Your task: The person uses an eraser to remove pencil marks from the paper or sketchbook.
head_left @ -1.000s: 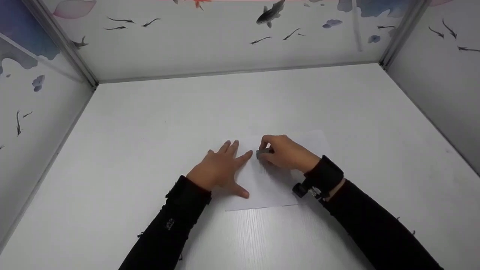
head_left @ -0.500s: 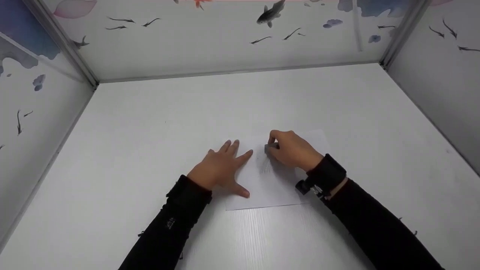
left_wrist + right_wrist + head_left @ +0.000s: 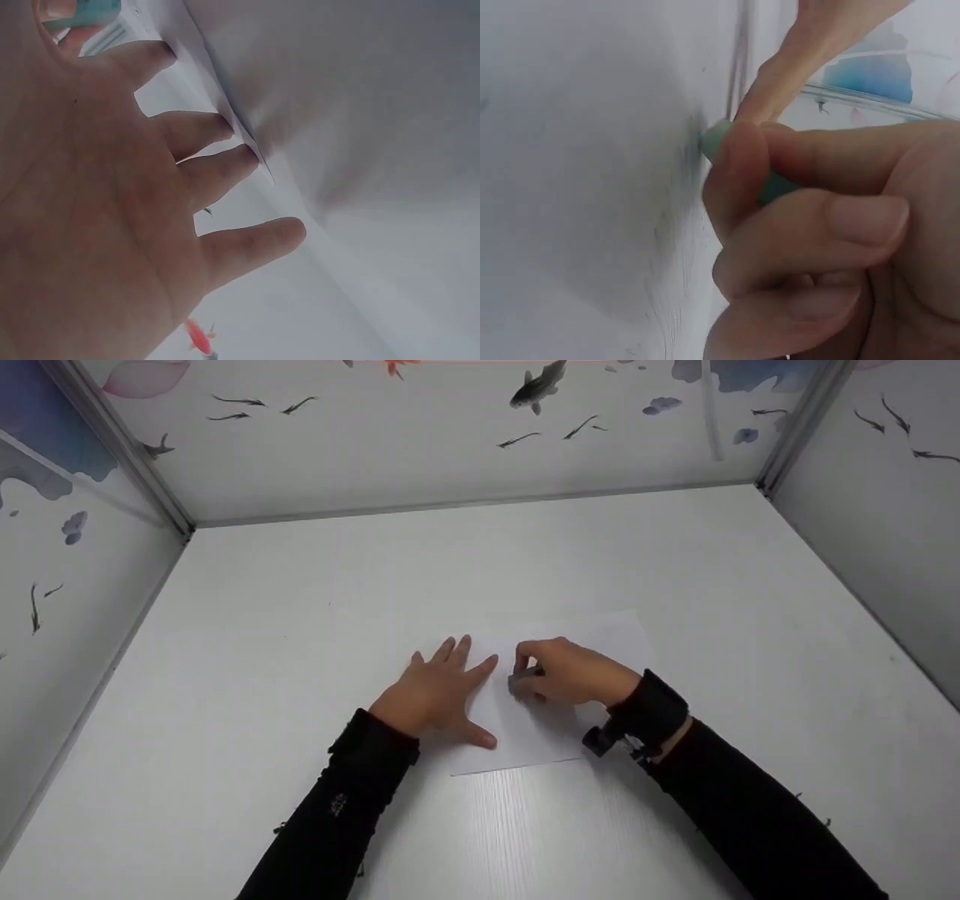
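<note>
A white sheet of paper [image 3: 525, 746] lies on the table. My left hand [image 3: 435, 694] presses flat on its left part, fingers spread; in the left wrist view the palm [image 3: 97, 195] shows, with fingertips at the paper's edge. Between thumb and fingers, my right hand [image 3: 581, 671] pinches a small eraser [image 3: 519, 682], which looks green in the right wrist view. One end of that eraser [image 3: 717, 139] meets the paper beside a dark smudge. Thin pencil strokes [image 3: 664, 300] run over the sheet there. The right fingers cover most of the eraser.
The white table [image 3: 337, 570] is enclosed by a back wall [image 3: 420, 457] and side walls printed with fish and blue patches. A black camera mount [image 3: 598, 740] on the right wrist hangs close over the paper's lower right.
My right hand with the eraser went up and right, then came back down and left, now lower than at first. The paper and left hand have shifted slightly toward the back.
</note>
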A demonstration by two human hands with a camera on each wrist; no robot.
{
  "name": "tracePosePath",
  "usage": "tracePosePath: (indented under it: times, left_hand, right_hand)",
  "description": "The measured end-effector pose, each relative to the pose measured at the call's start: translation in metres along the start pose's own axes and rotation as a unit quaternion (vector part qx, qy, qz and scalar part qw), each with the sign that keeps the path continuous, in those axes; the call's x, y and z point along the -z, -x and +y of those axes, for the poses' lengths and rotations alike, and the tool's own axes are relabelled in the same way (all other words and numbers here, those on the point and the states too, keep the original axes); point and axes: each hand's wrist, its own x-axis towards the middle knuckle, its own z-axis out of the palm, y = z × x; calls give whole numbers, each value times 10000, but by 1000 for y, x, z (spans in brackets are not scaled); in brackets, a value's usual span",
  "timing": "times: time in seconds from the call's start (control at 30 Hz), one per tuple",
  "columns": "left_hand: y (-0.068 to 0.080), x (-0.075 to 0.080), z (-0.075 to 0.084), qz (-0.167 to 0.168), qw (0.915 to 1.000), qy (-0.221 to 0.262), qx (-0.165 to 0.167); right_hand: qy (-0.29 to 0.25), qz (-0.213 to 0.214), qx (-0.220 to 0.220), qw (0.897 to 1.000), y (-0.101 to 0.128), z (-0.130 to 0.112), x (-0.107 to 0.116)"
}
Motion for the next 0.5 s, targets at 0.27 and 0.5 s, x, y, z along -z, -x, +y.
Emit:
tracePosePath:
  times: [0.27,0.5]
  left_hand:
    - [-2,1,0,89,9998,-127,-131]
    - [1,4,0,-10,9993,-82,-355]
  right_hand:
    - [337,773,-603,9946,-2,7,1]
    - [393,677,-332,9964,-1,1,-2]
